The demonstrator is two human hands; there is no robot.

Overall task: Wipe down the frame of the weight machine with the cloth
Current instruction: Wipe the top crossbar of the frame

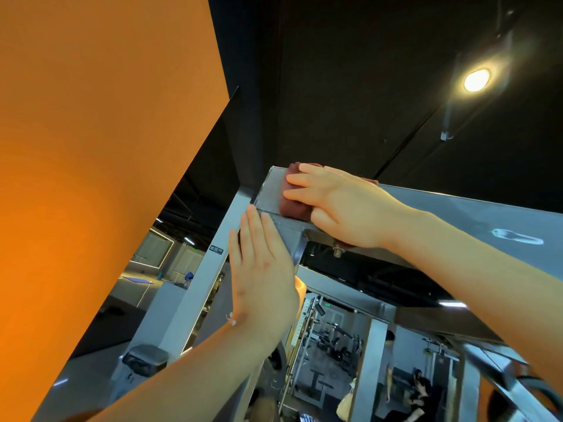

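Nearest, at lower centre: left hand (262, 269), flat and relaxed, fingers straight and close together, laid against the grey upright of the frame (457, 214) just under its top corner. Holding nothing.

Just above and to the right: right hand (344, 205), spread over the dark red cloth (292, 205), pressing it to the side of the top beam right at the corner. Upper fingers nearly straight across the cloth, lower ones bent round its bottom edge; thumb hidden. Cloth bunched, reaching over the beam's upper edge, touching metal all along.

Under the beam, beside the right wrist: a bolt (337, 250) pointing down.

To the left, close by: a plain orange wall (91, 147).

Farther off, below the beam: grey machines (335, 339) on a dark floor, blurred.

Farthest, overhead: black ceiling (350, 86) with one lit round lamp (476, 80).
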